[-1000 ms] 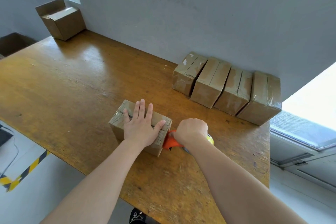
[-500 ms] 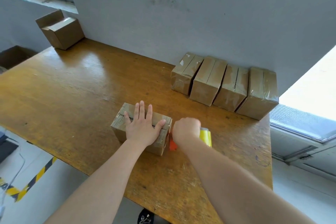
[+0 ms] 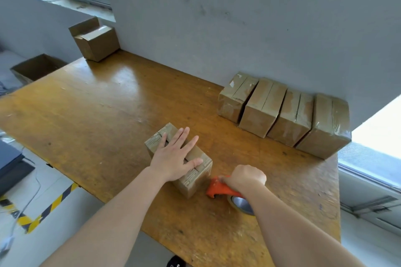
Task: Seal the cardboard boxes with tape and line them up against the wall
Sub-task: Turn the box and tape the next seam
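A small cardboard box (image 3: 196,182) lies near the front of the wooden table (image 3: 91,115), its top seam showing between my fingers. My left hand (image 3: 175,156) presses flat on its top, fingers spread. My right hand (image 3: 245,178) grips an orange tape dispenser (image 3: 219,188) just right of the box's near end; its tape roll (image 3: 239,204) rests low by my wrist. Several taped boxes (image 3: 284,115) stand side by side against the grey wall (image 3: 238,28) at the back right.
An open-flapped cardboard box (image 3: 95,41) stands at the table's far left corner by the wall. Another open box (image 3: 36,67) sits beyond the left edge. Yellow-black floor tape (image 3: 50,206) and cables lie below the front edge. A window ledge runs right of the table.
My right hand has pulled the dispenser down and away from the box's end, so the roll shows below my wrist. The box has turned slightly under my left hand. My head has shifted the view.
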Demonstrator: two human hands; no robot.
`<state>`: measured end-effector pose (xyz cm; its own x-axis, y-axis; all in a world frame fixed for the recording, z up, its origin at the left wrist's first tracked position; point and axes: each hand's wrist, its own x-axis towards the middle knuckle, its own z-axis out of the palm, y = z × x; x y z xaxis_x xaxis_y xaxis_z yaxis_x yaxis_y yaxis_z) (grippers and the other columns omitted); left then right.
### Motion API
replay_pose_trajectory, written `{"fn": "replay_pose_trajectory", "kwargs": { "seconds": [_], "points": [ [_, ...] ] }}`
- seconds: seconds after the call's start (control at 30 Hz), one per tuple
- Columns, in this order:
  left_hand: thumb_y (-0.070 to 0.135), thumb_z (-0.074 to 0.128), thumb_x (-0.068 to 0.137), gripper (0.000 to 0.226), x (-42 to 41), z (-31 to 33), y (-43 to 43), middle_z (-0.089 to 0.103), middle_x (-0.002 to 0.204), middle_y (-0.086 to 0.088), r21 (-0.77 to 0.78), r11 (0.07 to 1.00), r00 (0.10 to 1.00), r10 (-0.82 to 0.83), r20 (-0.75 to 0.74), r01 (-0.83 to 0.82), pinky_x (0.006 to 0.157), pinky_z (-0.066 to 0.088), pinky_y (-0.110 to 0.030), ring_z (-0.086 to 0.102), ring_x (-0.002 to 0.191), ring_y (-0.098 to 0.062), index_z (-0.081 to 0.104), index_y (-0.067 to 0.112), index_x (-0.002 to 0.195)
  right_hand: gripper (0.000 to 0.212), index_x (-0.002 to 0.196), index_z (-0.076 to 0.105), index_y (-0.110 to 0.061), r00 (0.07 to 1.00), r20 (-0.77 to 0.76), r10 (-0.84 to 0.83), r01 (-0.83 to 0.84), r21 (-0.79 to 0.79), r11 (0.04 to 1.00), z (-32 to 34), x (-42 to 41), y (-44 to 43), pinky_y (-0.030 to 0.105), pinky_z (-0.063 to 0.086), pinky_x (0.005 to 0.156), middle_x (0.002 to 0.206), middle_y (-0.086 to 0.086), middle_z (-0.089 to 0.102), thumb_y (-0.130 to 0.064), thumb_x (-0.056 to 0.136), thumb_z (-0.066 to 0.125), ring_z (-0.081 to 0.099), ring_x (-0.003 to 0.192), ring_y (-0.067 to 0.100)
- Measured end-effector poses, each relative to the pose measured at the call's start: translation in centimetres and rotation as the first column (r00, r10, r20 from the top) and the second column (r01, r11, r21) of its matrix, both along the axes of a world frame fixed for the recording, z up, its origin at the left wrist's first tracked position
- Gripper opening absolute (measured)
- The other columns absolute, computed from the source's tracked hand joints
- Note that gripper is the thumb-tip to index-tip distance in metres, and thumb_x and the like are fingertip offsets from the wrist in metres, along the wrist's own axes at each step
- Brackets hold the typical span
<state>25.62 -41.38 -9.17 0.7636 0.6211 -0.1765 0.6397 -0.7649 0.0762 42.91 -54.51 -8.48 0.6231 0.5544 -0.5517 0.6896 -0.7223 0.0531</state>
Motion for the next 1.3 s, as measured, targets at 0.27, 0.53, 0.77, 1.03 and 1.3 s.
{"fn": "replay_pose_trajectory", "kwargs": {
  "seconds": [0.27,0.53,0.77,1.03,1.3],
  "points": [
    [0.083,0.018,0.080,0.091,-0.7,0.8,-0.9,0.028,0.149,-0.008,0.126,0.991,0.993,0.040,0.114,-0.054,0.114,0.026,-0.046,0.025,0.140,-0.029,0.033,0.023,0.147,0.060,0.073,0.061,-0.020,0.997,-0.039,-0.063,0.067,0.123,0.990,1.0,-0.7,-0.7,0.024,0.044,0.054,0.074,-0.004,0.064,-0.078,0.082,0.048,0.061,0.065,0.013],
    [0.093,0.010,0.069,0.112,0.9,2.8,-4.1,0.040,0.139,-0.007,0.129,0.980,0.989,0.145,0.040,-0.149,0.102,0.033,-0.047,0.035,0.129,-0.027,0.034,0.016,0.147,0.066,0.070,0.062,-0.016,0.976,0.142,-0.164,0.102,0.367,0.925,3.8,0.9,-1.0,0.023,0.038,0.048,0.066,-0.002,0.061,-0.078,0.084,0.044,0.057,0.058,0.015],
    [0.033,0.067,0.086,0.102,1.5,1.6,-6.1,-0.005,0.162,-0.013,0.113,0.984,0.983,0.152,-0.106,-0.140,0.120,0.007,-0.053,-0.003,0.149,-0.032,-0.005,0.010,0.154,0.074,0.065,0.062,-0.016,0.959,-0.032,-0.280,0.221,0.701,0.678,4.5,0.6,-0.9,0.030,0.055,0.053,0.061,-0.001,0.062,-0.083,0.082,0.037,0.062,0.051,0.019],
    [0.019,0.061,0.091,0.099,-0.7,1.3,-4.3,-0.026,0.160,-0.001,0.048,0.998,0.992,-0.031,-0.124,0.038,0.120,-0.009,-0.049,-0.025,0.146,-0.017,-0.016,0.023,0.153,0.059,0.065,0.059,-0.014,0.900,-0.435,-0.015,0.396,0.803,0.445,6.0,0.2,0.5,0.024,0.040,0.053,0.060,-0.001,0.058,-0.069,0.084,0.050,0.055,0.053,0.014],
    [0.010,0.043,0.098,0.029,-1.2,6.9,-2.8,0.068,0.103,-0.002,-0.877,0.480,0.468,0.771,0.432,0.018,0.076,0.048,-0.029,0.060,0.101,-0.023,0.069,0.019,0.106,0.049,0.063,0.060,-0.020,0.811,-0.556,0.182,0.431,0.777,0.458,6.5,-0.8,0.6,0.013,0.039,0.048,0.054,-0.010,0.058,-0.065,0.080,0.052,0.054,0.045,0.000]
  ]
}}
